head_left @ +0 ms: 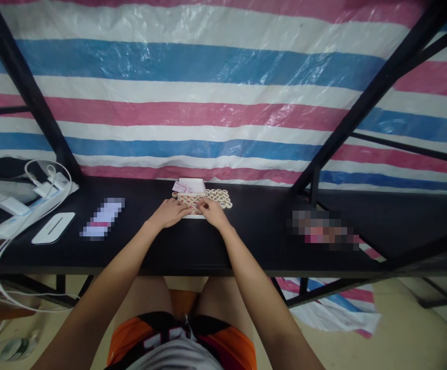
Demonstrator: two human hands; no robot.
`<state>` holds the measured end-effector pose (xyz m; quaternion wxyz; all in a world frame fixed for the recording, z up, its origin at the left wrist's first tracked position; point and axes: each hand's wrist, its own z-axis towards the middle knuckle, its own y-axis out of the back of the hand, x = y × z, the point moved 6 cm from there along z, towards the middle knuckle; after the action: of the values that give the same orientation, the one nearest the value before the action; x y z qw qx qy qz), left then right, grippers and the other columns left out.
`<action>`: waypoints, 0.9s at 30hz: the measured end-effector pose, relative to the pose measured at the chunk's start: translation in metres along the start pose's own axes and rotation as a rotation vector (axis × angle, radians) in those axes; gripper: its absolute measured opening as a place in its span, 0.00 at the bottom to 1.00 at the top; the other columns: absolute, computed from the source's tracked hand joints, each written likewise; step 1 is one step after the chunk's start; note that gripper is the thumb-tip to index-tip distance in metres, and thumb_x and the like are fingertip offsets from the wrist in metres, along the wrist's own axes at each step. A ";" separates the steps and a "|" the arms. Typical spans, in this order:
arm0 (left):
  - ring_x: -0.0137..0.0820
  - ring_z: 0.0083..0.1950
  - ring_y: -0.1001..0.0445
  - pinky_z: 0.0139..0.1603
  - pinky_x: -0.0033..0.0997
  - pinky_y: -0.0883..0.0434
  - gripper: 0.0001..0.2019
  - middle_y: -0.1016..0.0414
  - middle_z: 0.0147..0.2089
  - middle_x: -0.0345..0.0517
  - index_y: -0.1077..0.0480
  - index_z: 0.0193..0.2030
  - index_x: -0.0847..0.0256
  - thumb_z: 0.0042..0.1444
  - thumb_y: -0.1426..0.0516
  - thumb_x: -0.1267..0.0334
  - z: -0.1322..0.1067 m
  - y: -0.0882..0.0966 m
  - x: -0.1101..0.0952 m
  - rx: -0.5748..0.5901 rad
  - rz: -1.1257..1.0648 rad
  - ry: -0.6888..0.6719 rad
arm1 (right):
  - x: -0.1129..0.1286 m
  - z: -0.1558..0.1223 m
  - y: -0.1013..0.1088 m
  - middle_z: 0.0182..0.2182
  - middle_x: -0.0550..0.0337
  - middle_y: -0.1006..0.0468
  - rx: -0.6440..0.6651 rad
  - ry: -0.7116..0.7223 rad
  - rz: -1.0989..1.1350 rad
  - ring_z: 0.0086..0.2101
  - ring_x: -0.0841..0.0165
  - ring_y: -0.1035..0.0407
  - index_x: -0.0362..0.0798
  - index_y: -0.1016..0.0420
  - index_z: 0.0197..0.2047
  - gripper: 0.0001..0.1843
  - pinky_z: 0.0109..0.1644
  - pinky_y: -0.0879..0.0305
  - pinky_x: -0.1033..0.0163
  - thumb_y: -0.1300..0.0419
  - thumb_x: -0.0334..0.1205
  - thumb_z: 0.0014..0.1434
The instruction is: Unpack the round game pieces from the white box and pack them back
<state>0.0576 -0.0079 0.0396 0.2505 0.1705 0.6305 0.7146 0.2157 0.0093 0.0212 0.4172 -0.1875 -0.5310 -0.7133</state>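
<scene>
A shallow white box [194,216] sits on the black table, filled with small pale pieces [192,201] that carry reddish marks. My left hand [171,211] lies over the box's left side, fingers stretched out onto the pieces. At its right side, my right hand [212,211] has thumb and fingers drawn together over the pieces; what they hold, if anything, is hidden. Several round, pale discs [219,196], much like xiangqi pieces, lie flat in a cluster just beyond my right hand. One more disc [174,195] is by the box's left back corner.
Behind the box stand a white lid or tray [193,185] and a pink-printed paper [182,187]. A blurred phone-like item [103,220], a white flat device [54,228] and a cabled power strip [26,213] lie left. A pixelated item [323,229] lies right, near black frame bars.
</scene>
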 end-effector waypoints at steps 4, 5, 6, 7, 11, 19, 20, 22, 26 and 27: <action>0.39 0.49 0.32 0.50 0.39 0.38 0.27 0.28 0.47 0.46 0.29 0.52 0.50 0.65 0.64 0.44 -0.001 0.001 0.001 0.014 -0.004 -0.006 | 0.001 0.000 0.000 0.27 0.62 0.23 0.000 0.010 0.003 0.29 0.71 0.31 0.46 0.25 0.34 0.10 0.39 0.38 0.66 0.47 0.31 0.53; 0.39 0.49 0.32 0.50 0.39 0.38 0.27 0.28 0.48 0.46 0.30 0.52 0.49 0.65 0.64 0.44 -0.001 0.001 0.001 0.023 -0.012 -0.007 | 0.001 0.000 0.000 0.28 0.62 0.23 0.000 0.009 0.003 0.29 0.71 0.31 0.46 0.25 0.34 0.10 0.39 0.38 0.66 0.47 0.31 0.53; 0.39 0.49 0.32 0.50 0.39 0.38 0.26 0.28 0.48 0.46 0.30 0.53 0.48 0.65 0.64 0.44 -0.002 0.000 0.002 0.033 -0.021 -0.007 | 0.001 0.000 0.000 0.28 0.62 0.23 0.001 0.006 0.004 0.29 0.71 0.31 0.46 0.25 0.34 0.09 0.39 0.38 0.66 0.46 0.31 0.53; 0.39 0.49 0.32 0.50 0.39 0.38 0.26 0.29 0.49 0.45 0.31 0.53 0.48 0.64 0.64 0.43 -0.002 0.000 0.002 0.042 -0.030 -0.007 | 0.000 0.000 -0.001 0.28 0.61 0.23 0.002 0.005 0.003 0.30 0.71 0.31 0.46 0.25 0.34 0.09 0.39 0.38 0.66 0.46 0.31 0.53; 0.39 0.48 0.32 0.48 0.39 0.38 0.26 0.29 0.48 0.46 0.30 0.52 0.48 0.64 0.63 0.44 0.000 -0.003 0.004 0.037 -0.047 -0.013 | -0.002 0.001 -0.002 0.28 0.62 0.23 0.005 0.011 0.003 0.30 0.70 0.31 0.47 0.25 0.34 0.09 0.39 0.37 0.66 0.46 0.32 0.53; 0.38 0.50 0.33 0.49 0.37 0.39 0.23 0.30 0.47 0.46 0.27 0.46 0.51 0.65 0.59 0.45 0.000 0.001 0.001 -0.055 0.009 -0.059 | -0.001 0.000 -0.001 0.28 0.62 0.23 -0.008 0.000 -0.011 0.29 0.70 0.31 0.47 0.25 0.33 0.08 0.39 0.37 0.66 0.46 0.33 0.54; 0.38 0.50 0.33 0.49 0.37 0.39 0.23 0.30 0.47 0.46 0.27 0.47 0.50 0.65 0.60 0.45 0.000 0.001 0.002 -0.045 0.004 -0.056 | -0.001 0.000 -0.001 0.28 0.61 0.23 -0.006 0.000 -0.007 0.30 0.70 0.31 0.47 0.25 0.34 0.08 0.39 0.37 0.66 0.46 0.33 0.54; 0.39 0.50 0.33 0.49 0.38 0.39 0.24 0.30 0.47 0.46 0.28 0.49 0.49 0.64 0.60 0.44 0.000 0.000 0.002 -0.025 -0.009 -0.049 | 0.000 0.000 -0.002 0.29 0.61 0.22 0.001 0.005 0.004 0.30 0.70 0.30 0.47 0.25 0.34 0.09 0.40 0.37 0.66 0.46 0.33 0.54; 0.39 0.50 0.33 0.51 0.39 0.39 0.24 0.30 0.48 0.46 0.28 0.51 0.47 0.64 0.61 0.44 0.000 -0.001 0.003 -0.002 -0.023 -0.031 | 0.000 0.000 -0.001 0.28 0.62 0.23 -0.001 0.010 -0.004 0.29 0.71 0.32 0.47 0.25 0.34 0.09 0.39 0.38 0.66 0.46 0.33 0.54; 0.39 0.50 0.33 0.51 0.40 0.39 0.24 0.30 0.48 0.46 0.28 0.51 0.47 0.64 0.61 0.44 -0.001 -0.001 0.002 0.002 -0.023 -0.026 | 0.000 0.000 -0.001 0.27 0.62 0.23 -0.005 0.009 -0.006 0.28 0.71 0.32 0.47 0.25 0.33 0.09 0.38 0.38 0.67 0.46 0.33 0.53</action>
<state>0.0556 -0.0070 0.0383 0.2667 0.1726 0.6297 0.7089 0.2148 0.0090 0.0209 0.4167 -0.1838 -0.5281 -0.7168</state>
